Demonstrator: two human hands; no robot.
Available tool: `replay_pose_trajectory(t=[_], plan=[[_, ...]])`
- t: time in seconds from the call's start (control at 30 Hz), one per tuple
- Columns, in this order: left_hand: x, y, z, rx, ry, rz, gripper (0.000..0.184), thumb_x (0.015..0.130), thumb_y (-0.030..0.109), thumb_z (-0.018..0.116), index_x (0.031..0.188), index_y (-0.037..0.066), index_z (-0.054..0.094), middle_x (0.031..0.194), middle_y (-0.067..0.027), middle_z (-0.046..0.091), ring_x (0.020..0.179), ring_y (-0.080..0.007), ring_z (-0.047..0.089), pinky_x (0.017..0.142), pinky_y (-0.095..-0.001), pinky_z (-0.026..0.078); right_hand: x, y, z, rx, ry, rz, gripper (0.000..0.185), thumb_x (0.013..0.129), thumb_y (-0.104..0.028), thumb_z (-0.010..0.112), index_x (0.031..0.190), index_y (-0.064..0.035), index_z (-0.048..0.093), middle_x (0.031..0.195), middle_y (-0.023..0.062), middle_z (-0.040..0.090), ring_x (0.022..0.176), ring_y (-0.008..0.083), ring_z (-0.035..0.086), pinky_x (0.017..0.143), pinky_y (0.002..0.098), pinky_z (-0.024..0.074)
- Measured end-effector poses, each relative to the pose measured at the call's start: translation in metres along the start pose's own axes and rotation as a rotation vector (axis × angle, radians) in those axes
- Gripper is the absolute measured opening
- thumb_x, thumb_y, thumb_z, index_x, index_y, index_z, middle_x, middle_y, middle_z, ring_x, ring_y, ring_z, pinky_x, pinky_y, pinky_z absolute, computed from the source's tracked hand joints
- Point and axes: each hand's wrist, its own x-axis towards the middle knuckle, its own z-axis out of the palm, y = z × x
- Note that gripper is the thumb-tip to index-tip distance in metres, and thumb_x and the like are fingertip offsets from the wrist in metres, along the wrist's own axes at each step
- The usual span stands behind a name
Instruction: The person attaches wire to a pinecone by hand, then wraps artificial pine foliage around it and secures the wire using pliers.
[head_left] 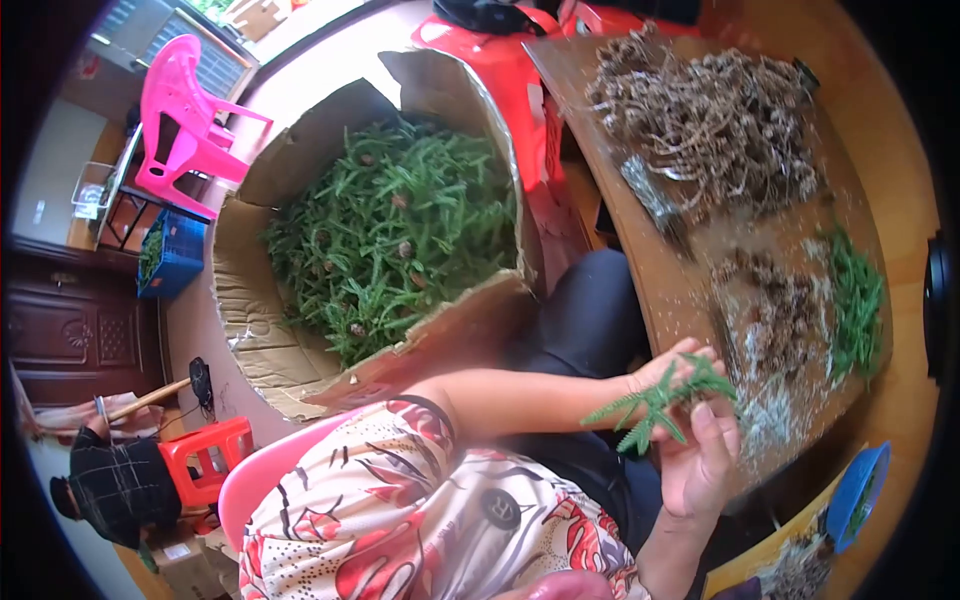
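Note:
A green fern-like sprig (655, 408) with several feathery fronds is held between my two hands, over the near edge of the wooden table. My left hand (694, 356) is closed around its far side, the fingers partly hidden behind the fronds. My right hand (698, 462) pinches the sprig's base, thumb on top, near a small brownish part that I cannot make out clearly. Close beyond my hands on the table lie a small heap of brown dried-looking pieces (775, 310) with white flecks and a pile of green sprigs (855, 300).
A large cardboard box (262, 330) full of green sprigs (400, 230) stands on my left. A big brown tangled heap (710, 120) and a clear bundle (652, 195) lie on the table (690, 285). Around are a blue basket (858, 495), pink chair (185, 120), red stool (208, 460) and another person (118, 480).

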Motion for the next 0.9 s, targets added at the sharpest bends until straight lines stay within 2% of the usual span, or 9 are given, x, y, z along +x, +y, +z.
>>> replay_pose_trajectory(t=[0.1, 0.17, 0.23, 0.3, 0.43, 0.6, 0.73, 0.8, 0.9], plan=[[0.000, 0.004, -0.004, 0.009, 0.043, -0.002, 0.044, 0.062, 0.028, 0.065, 0.099, 0.007, 0.053, 0.092, -0.0036, 0.047, 0.089, -0.0188, 0.045, 0.075, -0.0326, 0.034, 0.029, 0.004, 0.034, -0.044, 0.020, 0.077, 0.034, 0.081, -0.012, 0.052, 0.114, -0.0021, 0.046, 0.103, 0.0058, 0.054, 0.090, 0.0137, 0.054, 0.066, 0.0243, 0.0491], [0.001, 0.007, -0.007, -0.002, 0.062, -0.003, 0.047, 0.061, 0.029, 0.067, 0.099, 0.007, 0.053, 0.091, -0.0036, 0.046, 0.089, -0.0185, 0.045, 0.075, -0.0325, 0.034, 0.048, 0.010, 0.069, -0.064, -0.179, 0.079, 0.038, 0.082, -0.016, 0.054, 0.116, -0.0018, 0.043, 0.102, 0.0061, 0.055, 0.092, 0.0164, 0.054, 0.071, 0.0283, 0.0484], [0.001, 0.009, -0.010, -0.016, 0.075, -0.003, 0.049, 0.059, 0.030, 0.068, 0.099, 0.006, 0.053, 0.090, -0.0037, 0.046, 0.088, -0.0183, 0.044, 0.075, -0.0324, 0.034, 0.065, 0.028, 0.094, 0.203, -0.670, 0.145, 0.044, 0.083, -0.019, 0.054, 0.120, -0.0011, 0.037, 0.103, 0.0064, 0.054, 0.096, 0.0189, 0.053, 0.079, 0.0320, 0.0456], [0.000, 0.011, -0.011, -0.015, 0.090, 0.018, 0.049, 0.059, 0.031, 0.069, 0.099, 0.006, 0.053, 0.090, -0.0037, 0.046, 0.087, -0.0183, 0.044, 0.075, -0.0324, 0.034, 0.070, 0.036, 0.117, -0.018, -0.739, 0.258, 0.049, 0.084, -0.022, 0.054, 0.123, -0.0011, 0.033, 0.099, 0.0060, 0.055, 0.097, 0.0182, 0.052, 0.083, 0.0316, 0.0417], [0.000, 0.007, -0.017, -0.011, 0.133, 0.046, 0.050, 0.058, 0.033, 0.069, 0.097, 0.007, 0.053, 0.088, -0.0038, 0.045, 0.086, -0.0185, 0.044, 0.074, -0.0325, 0.033, 0.068, 0.054, 0.108, -0.455, -0.811, 0.179, 0.044, 0.085, -0.021, 0.053, 0.120, 0.0007, 0.037, 0.096, 0.0057, 0.054, 0.092, 0.0146, 0.052, 0.082, 0.0272, 0.0405], [-0.001, 0.004, -0.010, -0.014, 0.182, 0.067, 0.045, 0.058, 0.034, 0.068, 0.092, 0.007, 0.055, 0.082, -0.0038, 0.044, 0.082, -0.0192, 0.044, 0.071, -0.0327, 0.033, 0.065, 0.057, 0.069, -0.607, -0.633, 0.083, 0.032, 0.085, -0.018, 0.052, 0.109, 0.0018, 0.048, 0.093, 0.0073, 0.054, 0.086, 0.0113, 0.051, 0.079, 0.0243, 0.0396], [-0.001, 0.003, -0.001, -0.060, 0.201, 0.033, 0.039, 0.058, 0.034, 0.067, 0.086, 0.009, 0.057, 0.082, -0.0030, 0.046, 0.081, -0.0193, 0.044, 0.071, -0.0333, 0.033, 0.028, 0.019, 0.050, -0.541, -0.599, -0.375, 0.010, 0.079, -0.007, 0.052, 0.084, 0.0002, 0.057, 0.087, 0.0093, 0.054, 0.080, 0.0154, 0.052, 0.072, 0.0241, 0.0410], [-0.002, 0.003, -0.006, -0.072, 0.174, 0.036, 0.039, 0.058, 0.033, 0.067, 0.088, 0.009, 0.057, 0.084, -0.0027, 0.047, 0.082, -0.0192, 0.045, 0.072, -0.0331, 0.033, -0.004, 0.001, 0.046, -0.264, -0.483, -0.371, 0.007, 0.075, -0.003, 0.051, 0.068, -0.0027, 0.052, 0.075, 0.0056, 0.051, 0.069, 0.0164, 0.050, 0.063, 0.0261, 0.0424], [-0.001, 0.003, -0.004, -0.035, 0.165, 0.050, 0.038, 0.060, 0.034, 0.066, 0.087, 0.009, 0.057, 0.085, -0.0027, 0.048, 0.083, -0.0189, 0.045, 0.073, -0.0327, 0.034, -0.049, -0.013, 0.008, -0.252, -0.384, -0.353, 0.007, 0.076, -0.004, 0.051, 0.068, -0.0030, 0.052, 0.074, 0.0053, 0.050, 0.069, 0.0162, 0.050, 0.062, 0.0262, 0.0420]])
